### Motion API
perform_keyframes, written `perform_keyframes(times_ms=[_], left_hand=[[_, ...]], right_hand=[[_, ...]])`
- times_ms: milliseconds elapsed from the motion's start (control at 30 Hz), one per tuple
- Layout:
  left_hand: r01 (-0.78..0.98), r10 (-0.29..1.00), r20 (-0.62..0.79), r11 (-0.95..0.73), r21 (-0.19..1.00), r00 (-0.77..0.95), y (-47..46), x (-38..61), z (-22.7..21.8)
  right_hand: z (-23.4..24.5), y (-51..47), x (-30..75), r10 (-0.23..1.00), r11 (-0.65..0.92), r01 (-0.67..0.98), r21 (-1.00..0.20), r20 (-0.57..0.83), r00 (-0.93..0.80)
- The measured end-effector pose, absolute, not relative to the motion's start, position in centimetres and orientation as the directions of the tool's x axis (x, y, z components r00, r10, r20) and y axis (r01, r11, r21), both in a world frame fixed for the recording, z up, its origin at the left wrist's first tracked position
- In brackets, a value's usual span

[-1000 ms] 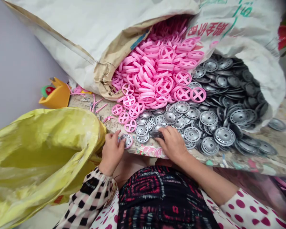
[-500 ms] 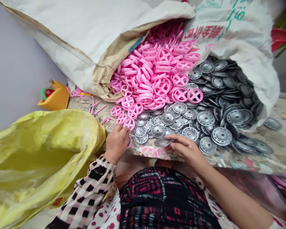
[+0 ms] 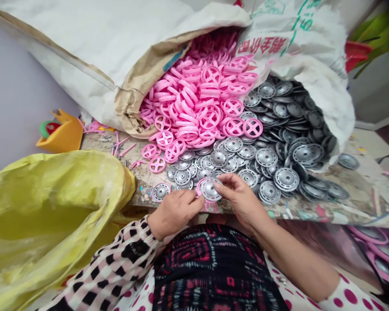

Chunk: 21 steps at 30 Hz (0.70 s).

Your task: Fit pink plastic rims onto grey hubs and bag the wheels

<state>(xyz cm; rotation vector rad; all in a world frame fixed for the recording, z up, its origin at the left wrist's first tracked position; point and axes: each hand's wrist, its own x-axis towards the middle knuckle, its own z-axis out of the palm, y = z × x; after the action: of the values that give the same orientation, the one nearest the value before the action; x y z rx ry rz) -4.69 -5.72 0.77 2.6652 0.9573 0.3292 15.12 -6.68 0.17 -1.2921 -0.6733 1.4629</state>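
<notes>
At the front edge of the table, my right hand (image 3: 243, 201) pinches a silver toy wheel cover (image 3: 210, 189) between thumb and fingers. My left hand (image 3: 176, 211) is closed on a pink wheel ring (image 3: 199, 186), whose rim shows behind the cover's left side. The two parts overlap face to face; whether they are locked together I cannot tell. Left of my hands lies a silver disc (image 3: 161, 191) set within a pink rim. Loose pink rings (image 3: 157, 164) and a heap of silver covers (image 3: 218, 158) lie just beyond my fingers.
A white sack (image 3: 94, 47) spills pink rings, and another sack (image 3: 337, 82) spills silver covers. An open yellow bag (image 3: 61, 172) stands at the left, near a yellow plastic piece (image 3: 65, 134). Pink-and-silver wheels (image 3: 376, 242) sit low at the right.
My left hand has taken a pink ring and moved right. My right hand has brought the silver cover against it. The view has shifted slightly, and the disc in the pink rim now shows.
</notes>
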Motion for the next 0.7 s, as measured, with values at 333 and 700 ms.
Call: perform_keyframes(times_ms=[333, 700], left_hand=[[-0.182, 0.802, -0.420, 0.530, 0.828, 0.425, -6.7, 0.2, 1.6], [-0.107, 0.853, -0.418, 0.468, 0.877, 0.312, -8.3, -0.2, 0.3]], right_hand=[[0.3, -8.5, 16.1, 0.978, -0.181, -0.195, -0.964, -0.197, 0.064], [-1.3, -10.2, 15.4, 1.000, 0.006, 0.291, -0.957, 0.002, -0.011]])
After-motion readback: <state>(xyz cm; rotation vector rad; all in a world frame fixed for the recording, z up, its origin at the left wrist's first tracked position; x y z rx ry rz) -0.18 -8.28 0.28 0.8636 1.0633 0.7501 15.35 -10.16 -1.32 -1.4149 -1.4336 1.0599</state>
